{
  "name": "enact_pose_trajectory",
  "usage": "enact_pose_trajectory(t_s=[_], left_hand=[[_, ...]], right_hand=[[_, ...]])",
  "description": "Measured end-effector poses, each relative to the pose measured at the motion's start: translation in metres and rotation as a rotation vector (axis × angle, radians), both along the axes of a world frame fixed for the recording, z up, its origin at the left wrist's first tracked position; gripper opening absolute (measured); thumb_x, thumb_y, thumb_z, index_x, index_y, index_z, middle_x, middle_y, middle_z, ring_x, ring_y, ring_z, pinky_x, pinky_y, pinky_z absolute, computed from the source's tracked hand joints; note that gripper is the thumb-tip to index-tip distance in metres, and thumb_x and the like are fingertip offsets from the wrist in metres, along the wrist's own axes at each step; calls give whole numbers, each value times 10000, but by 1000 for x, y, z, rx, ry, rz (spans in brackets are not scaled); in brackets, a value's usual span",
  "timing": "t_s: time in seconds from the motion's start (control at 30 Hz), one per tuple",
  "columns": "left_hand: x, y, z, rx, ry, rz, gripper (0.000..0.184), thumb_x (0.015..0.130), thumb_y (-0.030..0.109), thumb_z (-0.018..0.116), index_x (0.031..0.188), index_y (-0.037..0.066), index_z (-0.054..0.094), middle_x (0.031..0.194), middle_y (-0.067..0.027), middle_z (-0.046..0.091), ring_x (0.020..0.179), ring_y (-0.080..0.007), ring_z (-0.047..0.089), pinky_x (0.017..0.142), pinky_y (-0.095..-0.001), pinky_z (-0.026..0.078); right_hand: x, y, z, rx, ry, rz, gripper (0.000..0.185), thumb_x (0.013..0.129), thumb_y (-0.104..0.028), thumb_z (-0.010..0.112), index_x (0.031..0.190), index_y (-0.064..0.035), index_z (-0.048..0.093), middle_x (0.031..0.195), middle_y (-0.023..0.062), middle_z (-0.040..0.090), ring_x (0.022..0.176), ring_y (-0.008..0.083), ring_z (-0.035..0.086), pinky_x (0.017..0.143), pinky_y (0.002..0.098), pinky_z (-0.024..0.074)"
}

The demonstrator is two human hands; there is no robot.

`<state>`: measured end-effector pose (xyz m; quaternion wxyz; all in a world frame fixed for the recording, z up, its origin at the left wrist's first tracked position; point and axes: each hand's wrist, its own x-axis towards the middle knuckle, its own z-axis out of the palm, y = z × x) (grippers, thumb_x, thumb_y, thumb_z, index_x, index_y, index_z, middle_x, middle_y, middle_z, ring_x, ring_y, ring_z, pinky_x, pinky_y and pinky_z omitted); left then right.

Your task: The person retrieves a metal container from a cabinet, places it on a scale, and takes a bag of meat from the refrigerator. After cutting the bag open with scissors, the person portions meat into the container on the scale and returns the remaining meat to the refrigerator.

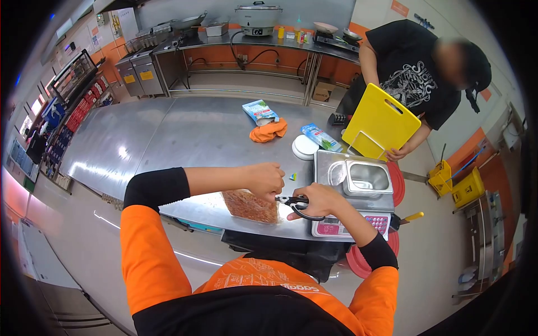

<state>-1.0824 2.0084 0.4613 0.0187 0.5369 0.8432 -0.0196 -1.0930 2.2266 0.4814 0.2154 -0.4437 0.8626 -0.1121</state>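
Observation:
A clear plastic bag [249, 207] of reddish-brown minced-looking food lies at the near edge of the steel table. My left hand [264, 180] is closed at its upper right side, pinching the bag's edge; the fingertips are partly hidden. My right hand [318, 201] grips black-handled scissors [287, 200], whose blades point left and meet the bag edge by my left fingers. A small blue-green-yellow scrap [293, 176] rests on the table just beyond the scissors. Right of my right hand stands a scale [353, 225] with a steel container [367, 178] on its plate.
The steel table [185, 126] stretches to the left. Farther back are an opened blue-white pouch [260, 111], an orange cloth [269, 131], another blue-white packet [321, 137] and white lids [305, 147]. Across on the right, a person holds a yellow cutting board [378, 123].

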Motion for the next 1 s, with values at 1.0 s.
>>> enact_pose_trajectory(t_s=[1.0], left_hand=[[-15, -6, -18, 169, -481, 182, 236, 681, 260, 548, 542, 71, 521, 549, -34, 526, 621, -234, 505, 703, -372, 373]], right_hand=[[0, -6, -9, -165, -10, 17, 632, 557, -634, 708, 858, -79, 662, 536, 97, 547, 522, 293, 543, 508, 374, 404]])
